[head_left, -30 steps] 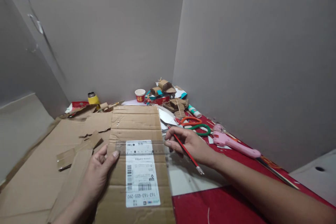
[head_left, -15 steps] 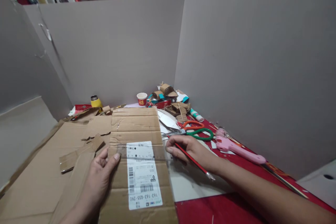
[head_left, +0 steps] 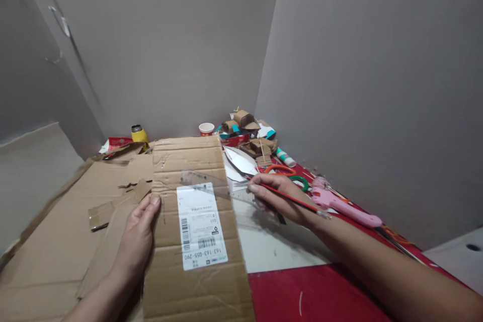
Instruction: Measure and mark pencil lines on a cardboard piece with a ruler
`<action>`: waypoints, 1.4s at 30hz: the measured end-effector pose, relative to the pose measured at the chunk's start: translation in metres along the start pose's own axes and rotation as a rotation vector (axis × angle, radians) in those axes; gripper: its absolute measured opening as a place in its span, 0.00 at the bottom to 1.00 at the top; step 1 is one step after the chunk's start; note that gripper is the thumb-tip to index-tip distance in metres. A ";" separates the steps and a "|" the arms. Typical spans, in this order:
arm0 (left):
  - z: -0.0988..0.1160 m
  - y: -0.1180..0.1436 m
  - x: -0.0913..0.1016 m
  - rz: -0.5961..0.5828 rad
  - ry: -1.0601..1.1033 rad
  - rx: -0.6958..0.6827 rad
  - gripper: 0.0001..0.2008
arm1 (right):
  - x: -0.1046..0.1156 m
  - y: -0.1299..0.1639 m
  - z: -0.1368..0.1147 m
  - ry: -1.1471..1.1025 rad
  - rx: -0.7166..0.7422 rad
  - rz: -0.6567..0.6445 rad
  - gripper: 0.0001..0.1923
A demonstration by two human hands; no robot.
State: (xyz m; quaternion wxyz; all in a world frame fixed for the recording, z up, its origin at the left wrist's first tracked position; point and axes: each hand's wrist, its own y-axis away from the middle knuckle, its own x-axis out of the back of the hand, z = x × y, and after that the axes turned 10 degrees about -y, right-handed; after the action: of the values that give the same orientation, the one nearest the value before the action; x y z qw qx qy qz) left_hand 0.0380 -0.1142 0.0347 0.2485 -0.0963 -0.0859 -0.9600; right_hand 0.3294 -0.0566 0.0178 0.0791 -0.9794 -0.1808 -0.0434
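A long piece of brown cardboard [head_left: 196, 287] with a white printed label [head_left: 202, 226] is held up in front of me. My left hand [head_left: 139, 229] pinches its left edge, thumb on the front face. My right hand [head_left: 281, 196], at the right edge, has its fingers closed on a red pencil [head_left: 300, 201] and the end of a clear ruler [head_left: 217, 188]. The ruler slants across the cardboard above and over the label's top. Behind the right hand lie scissors with green and orange handles [head_left: 281, 168], partly hidden.
Larger cardboard sheets [head_left: 45, 241] cover the left side. A pink glue gun [head_left: 347, 209] lies on the red table surface [head_left: 298, 292] at right. Toward the back are a yellow bottle [head_left: 139, 134], a paper cup [head_left: 206, 129] and cardboard scraps [head_left: 245, 119]. Grey panels [head_left: 169, 50] enclose the table.
My left thumb has come off the ruler and now rests at the cardboard's edge. The ruler has shifted right and tilted, carried with the pencil in my right hand. The view has tipped downward.
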 end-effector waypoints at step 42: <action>-0.015 -0.009 -0.003 -0.286 0.074 0.009 0.21 | -0.007 0.001 0.009 0.122 -0.034 -0.195 0.19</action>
State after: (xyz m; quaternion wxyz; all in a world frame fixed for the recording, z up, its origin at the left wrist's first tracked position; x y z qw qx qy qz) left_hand 0.0342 -0.1079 0.0179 0.1125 -0.0464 -0.0939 -0.9881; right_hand 0.3234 -0.0583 0.0084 0.0687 -0.9539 -0.2690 -0.1137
